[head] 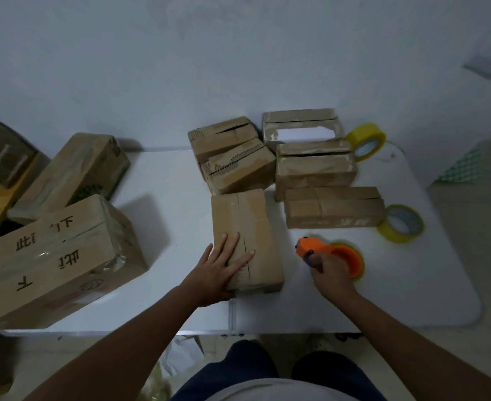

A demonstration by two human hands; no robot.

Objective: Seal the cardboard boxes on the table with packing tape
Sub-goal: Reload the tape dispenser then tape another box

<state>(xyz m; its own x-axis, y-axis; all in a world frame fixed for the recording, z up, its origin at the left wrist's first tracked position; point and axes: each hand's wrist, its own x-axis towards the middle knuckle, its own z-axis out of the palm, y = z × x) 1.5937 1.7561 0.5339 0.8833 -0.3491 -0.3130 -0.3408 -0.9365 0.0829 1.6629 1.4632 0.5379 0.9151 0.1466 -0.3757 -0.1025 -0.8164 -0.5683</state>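
Observation:
A small cardboard box (pixel 250 224) lies lengthwise on the white table (pixel 163 209) in front of me. My left hand (pixel 221 270) rests flat on its near left part, fingers spread. To the right of the box, my right hand (pixel 331 273) grips an orange tape dispenser (pixel 319 248) loaded with a yellowish roll, low over the table. Several more small boxes stand behind: a box with open flaps (pixel 232 140), a corrugated-edged box (pixel 241 169), a torn box (pixel 299 125), a middle-right box (pixel 316 169) and a low box (pixel 334 209).
Two yellow tape rolls sit at the right: far roll (pixel 365 141), near roll (pixel 402 224). Large boxes crowd the left: a printed box (pixel 53 261) and another box (pixel 73 172) behind it. The table's front edge runs just before my legs.

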